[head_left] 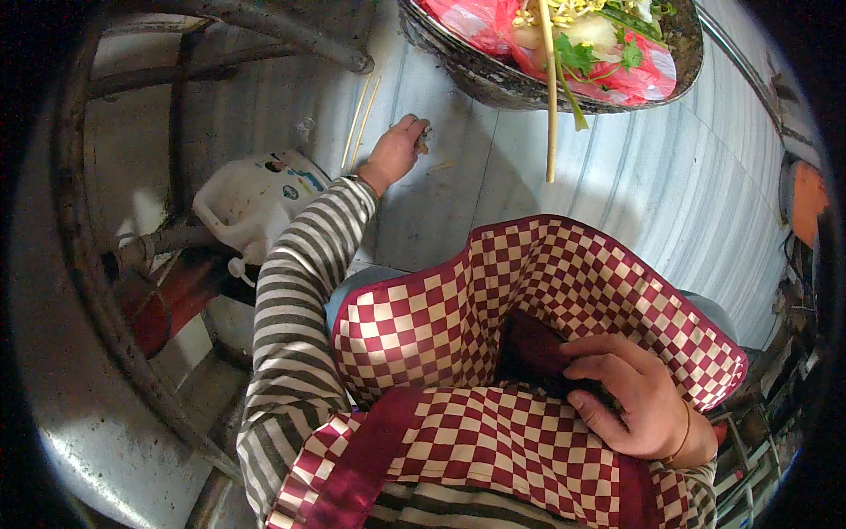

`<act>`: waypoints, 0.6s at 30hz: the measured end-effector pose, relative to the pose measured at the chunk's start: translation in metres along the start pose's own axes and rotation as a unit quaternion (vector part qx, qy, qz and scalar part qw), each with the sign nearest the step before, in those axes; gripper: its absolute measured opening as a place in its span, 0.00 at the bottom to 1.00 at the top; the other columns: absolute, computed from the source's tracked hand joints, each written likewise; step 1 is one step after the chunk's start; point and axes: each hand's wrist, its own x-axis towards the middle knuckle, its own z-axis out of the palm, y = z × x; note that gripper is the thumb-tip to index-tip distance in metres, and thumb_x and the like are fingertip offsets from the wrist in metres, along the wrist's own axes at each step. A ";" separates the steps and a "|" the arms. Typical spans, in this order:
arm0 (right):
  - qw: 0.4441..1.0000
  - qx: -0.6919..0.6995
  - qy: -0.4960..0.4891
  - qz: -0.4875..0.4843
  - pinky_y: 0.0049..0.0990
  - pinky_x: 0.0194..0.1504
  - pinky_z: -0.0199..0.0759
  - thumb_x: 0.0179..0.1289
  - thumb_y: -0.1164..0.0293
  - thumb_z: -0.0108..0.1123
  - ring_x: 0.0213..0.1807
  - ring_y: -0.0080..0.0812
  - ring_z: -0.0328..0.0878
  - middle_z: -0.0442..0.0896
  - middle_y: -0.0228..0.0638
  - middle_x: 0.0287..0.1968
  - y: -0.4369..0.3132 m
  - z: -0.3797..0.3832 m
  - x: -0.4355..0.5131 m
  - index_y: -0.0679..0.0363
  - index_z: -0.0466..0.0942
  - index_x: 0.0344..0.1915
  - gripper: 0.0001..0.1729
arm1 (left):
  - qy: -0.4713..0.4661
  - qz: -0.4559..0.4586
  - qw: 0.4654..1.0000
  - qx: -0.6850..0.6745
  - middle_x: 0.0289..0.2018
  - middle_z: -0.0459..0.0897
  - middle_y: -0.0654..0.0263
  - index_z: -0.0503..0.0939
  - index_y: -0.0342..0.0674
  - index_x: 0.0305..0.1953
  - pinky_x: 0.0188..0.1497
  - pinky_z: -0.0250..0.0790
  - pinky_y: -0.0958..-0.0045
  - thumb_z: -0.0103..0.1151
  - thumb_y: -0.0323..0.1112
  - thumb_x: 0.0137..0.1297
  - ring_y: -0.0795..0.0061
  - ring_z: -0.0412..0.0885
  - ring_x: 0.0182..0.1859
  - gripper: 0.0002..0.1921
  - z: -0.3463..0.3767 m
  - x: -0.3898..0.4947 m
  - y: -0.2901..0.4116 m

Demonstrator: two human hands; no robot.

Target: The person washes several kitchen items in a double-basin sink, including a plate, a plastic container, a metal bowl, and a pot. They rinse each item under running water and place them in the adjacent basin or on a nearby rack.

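Note:
My left hand [396,149] reaches down to the tiled floor, its fingers closed around small brownish scraps [422,141]. Two thin wooden chopsticks [360,125] lie on the tiles just left of that hand. A thin brown sliver [441,167] rests on the floor to its right. Above my lap, my right hand [628,397] hangs with fingers bent and apart; I see nothing held in it. Beneath it spreads a red-and-cream checked apron [416,317], sagging into a dark hollow between my knees.
A blackened wok [476,86] lined with a pink plastic bag [651,73] holds bean sprouts and greens. One wooden stick [551,125] juts over its rim. A white plastic jug [244,192] stands left, near a dark metal frame [310,33]. Clutter [760,436] fills the right edge.

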 end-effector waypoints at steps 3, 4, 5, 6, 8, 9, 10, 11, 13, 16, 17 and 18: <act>1.000 0.006 -0.002 0.003 0.36 0.46 0.79 0.57 0.77 0.67 0.47 0.47 0.82 0.80 0.49 0.50 0.002 0.000 0.000 0.66 0.78 0.43 0.13 | 0.026 -0.015 1.000 -0.005 0.42 0.78 0.56 0.80 0.40 0.45 0.46 0.74 0.57 0.59 0.19 0.55 0.49 0.80 0.44 0.15 0.008 0.005 -0.002; 1.000 -0.001 -0.001 -0.002 0.36 0.46 0.79 0.57 0.77 0.67 0.47 0.47 0.82 0.80 0.49 0.50 0.003 0.000 0.000 0.66 0.78 0.43 0.13 | 0.007 -0.025 1.000 -0.004 0.41 0.78 0.56 0.80 0.40 0.43 0.45 0.74 0.57 0.58 0.20 0.55 0.49 0.80 0.44 0.13 0.010 0.006 -0.005; 1.000 0.001 -0.002 0.000 0.36 0.46 0.79 0.57 0.77 0.67 0.47 0.47 0.82 0.80 0.49 0.50 0.003 0.000 -0.001 0.66 0.78 0.43 0.13 | 0.001 -0.027 1.000 -0.005 0.39 0.78 0.56 0.80 0.40 0.41 0.44 0.74 0.57 0.58 0.20 0.56 0.49 0.80 0.43 0.11 0.011 0.006 -0.007; 1.000 0.011 -0.004 0.010 0.36 0.47 0.79 0.57 0.77 0.67 0.47 0.47 0.82 0.80 0.49 0.50 0.003 -0.001 -0.001 0.66 0.78 0.43 0.13 | -0.018 -0.052 0.998 0.002 0.38 0.78 0.56 0.81 0.40 0.39 0.44 0.74 0.57 0.58 0.20 0.56 0.49 0.80 0.42 0.10 0.012 0.005 -0.009; 1.000 0.002 -0.004 0.002 0.36 0.46 0.79 0.57 0.77 0.67 0.47 0.47 0.82 0.80 0.49 0.50 0.003 -0.001 -0.002 0.66 0.78 0.43 0.13 | -0.015 -0.027 0.999 0.024 0.38 0.78 0.55 0.81 0.40 0.38 0.44 0.74 0.57 0.58 0.22 0.57 0.48 0.80 0.42 0.08 0.013 0.001 -0.010; 1.000 0.010 -0.007 0.011 0.36 0.46 0.79 0.57 0.77 0.67 0.47 0.47 0.82 0.80 0.48 0.50 0.003 -0.002 -0.002 0.66 0.78 0.43 0.13 | -0.028 -0.019 0.999 0.039 0.38 0.78 0.54 0.81 0.39 0.38 0.44 0.73 0.57 0.58 0.23 0.57 0.48 0.79 0.42 0.08 0.014 -0.002 -0.009; 1.000 0.003 -0.001 -0.002 0.36 0.46 0.79 0.57 0.77 0.67 0.47 0.47 0.82 0.80 0.48 0.50 0.003 -0.002 -0.002 0.66 0.78 0.42 0.13 | -0.015 -0.026 0.999 0.022 0.38 0.78 0.54 0.81 0.39 0.38 0.44 0.73 0.57 0.57 0.23 0.58 0.48 0.79 0.42 0.07 0.015 -0.005 -0.006; 1.000 0.002 0.001 -0.004 0.36 0.46 0.79 0.57 0.77 0.67 0.47 0.47 0.82 0.80 0.48 0.50 0.002 -0.003 -0.002 0.66 0.78 0.42 0.13 | -0.010 -0.027 1.000 0.003 0.38 0.78 0.54 0.81 0.39 0.38 0.45 0.73 0.56 0.57 0.24 0.58 0.48 0.79 0.42 0.07 0.017 -0.008 -0.002; 1.000 -0.001 0.003 -0.006 0.36 0.46 0.79 0.57 0.77 0.67 0.47 0.47 0.82 0.80 0.48 0.50 0.003 -0.003 -0.002 0.66 0.78 0.43 0.13 | -0.009 -0.037 0.999 -0.025 0.38 0.79 0.54 0.81 0.39 0.38 0.47 0.73 0.56 0.57 0.25 0.58 0.48 0.79 0.42 0.07 0.022 -0.016 0.010; 1.000 -0.003 0.001 -0.011 0.36 0.46 0.79 0.57 0.77 0.67 0.47 0.47 0.82 0.80 0.48 0.50 0.006 -0.003 -0.002 0.65 0.78 0.43 0.13 | -0.010 -0.044 0.999 -0.003 0.39 0.79 0.54 0.80 0.39 0.39 0.49 0.73 0.54 0.58 0.27 0.59 0.48 0.79 0.45 0.07 0.033 -0.025 0.029; 1.000 -0.005 -0.001 -0.013 0.36 0.47 0.79 0.57 0.77 0.66 0.47 0.48 0.82 0.80 0.48 0.50 0.007 -0.003 -0.003 0.65 0.78 0.43 0.13 | 0.001 -0.030 0.999 0.031 0.40 0.80 0.54 0.80 0.39 0.40 0.50 0.73 0.54 0.58 0.28 0.59 0.48 0.79 0.46 0.07 0.037 -0.027 0.033; 1.000 0.003 -0.003 -0.011 0.36 0.47 0.79 0.57 0.77 0.66 0.48 0.48 0.82 0.80 0.48 0.50 0.008 -0.002 -0.004 0.65 0.78 0.44 0.13 | 0.003 -0.020 0.997 0.071 0.41 0.80 0.54 0.80 0.39 0.40 0.51 0.73 0.53 0.58 0.29 0.59 0.48 0.79 0.47 0.08 0.041 -0.029 0.037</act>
